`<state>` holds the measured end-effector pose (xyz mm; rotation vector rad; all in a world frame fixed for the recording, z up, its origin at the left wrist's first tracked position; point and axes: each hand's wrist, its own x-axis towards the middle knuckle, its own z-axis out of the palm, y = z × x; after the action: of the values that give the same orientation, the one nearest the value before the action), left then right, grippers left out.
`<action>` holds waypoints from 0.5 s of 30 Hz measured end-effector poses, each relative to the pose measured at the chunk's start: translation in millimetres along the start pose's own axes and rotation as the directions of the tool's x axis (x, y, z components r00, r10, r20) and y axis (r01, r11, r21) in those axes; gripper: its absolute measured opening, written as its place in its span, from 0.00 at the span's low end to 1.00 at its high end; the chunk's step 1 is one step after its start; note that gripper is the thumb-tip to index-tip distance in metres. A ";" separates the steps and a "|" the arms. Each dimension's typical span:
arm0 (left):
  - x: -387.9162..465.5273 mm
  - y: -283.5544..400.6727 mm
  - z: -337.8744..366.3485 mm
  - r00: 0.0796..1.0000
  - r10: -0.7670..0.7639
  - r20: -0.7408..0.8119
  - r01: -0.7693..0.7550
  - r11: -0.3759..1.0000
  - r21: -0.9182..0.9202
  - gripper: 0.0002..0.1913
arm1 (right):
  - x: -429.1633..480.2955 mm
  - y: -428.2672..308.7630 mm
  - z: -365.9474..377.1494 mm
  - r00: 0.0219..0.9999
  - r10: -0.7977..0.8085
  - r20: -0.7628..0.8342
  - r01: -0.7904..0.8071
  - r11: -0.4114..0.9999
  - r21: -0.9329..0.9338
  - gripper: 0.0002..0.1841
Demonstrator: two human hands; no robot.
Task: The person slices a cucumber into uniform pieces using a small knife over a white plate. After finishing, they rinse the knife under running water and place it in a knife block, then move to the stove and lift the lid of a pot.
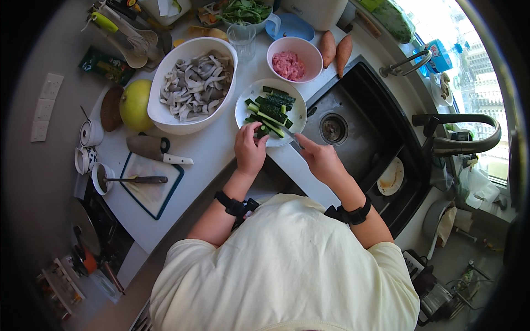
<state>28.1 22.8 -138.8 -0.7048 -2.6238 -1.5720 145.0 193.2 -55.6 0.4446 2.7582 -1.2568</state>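
Note:
A white plate (242, 108) on the counter holds several cut cucumber pieces (271, 109), dark green outside and pale inside. Over its near edge, my left hand (251, 151) pinches a short cucumber piece (262, 131) between thumb and fingers. My right hand (321, 159) grips a knife, its blade (291, 134) angled across the plate's right rim towards that piece. The knife's handle is mostly hidden inside my fist. Just behind the plate stands a pink bowl (316, 62) of raw minced or chopped meat (288, 66).
Left of the plate is a large white basin (157, 95) of sliced greyish food. A cleaver (145, 147) lies by a cutting board (153, 198), near a pomelo-like fruit (136, 105). At right, the black sink (356, 99) has a curved faucet (468, 120) and a stained dish (390, 177). Two sweet potatoes (343, 53) lie behind.

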 end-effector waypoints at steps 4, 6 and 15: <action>-0.6 2.7 3.5 0.995 -0.096 -0.004 0.094 0.983 -0.159 0.17 | 0.9 -6.8 3.8 0.981 -0.149 -0.124 0.151 0.988 0.010 0.28; -0.4 3.8 3.2 0.994 -0.108 -0.013 0.105 0.980 -0.167 0.16 | 3.2 -8.8 7.4 0.977 -0.187 -0.104 0.187 0.982 -0.007 0.28; -1.8 4.9 -0.7 0.999 -0.003 -0.041 -0.002 0.993 -0.116 0.12 | 0.9 -10.7 10.4 0.968 -0.238 -0.075 0.237 0.971 -0.021 0.29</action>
<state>31.4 23.5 -134.7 -0.6697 -2.5213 -1.7310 140.5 179.0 -54.8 0.1668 2.9543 -1.2953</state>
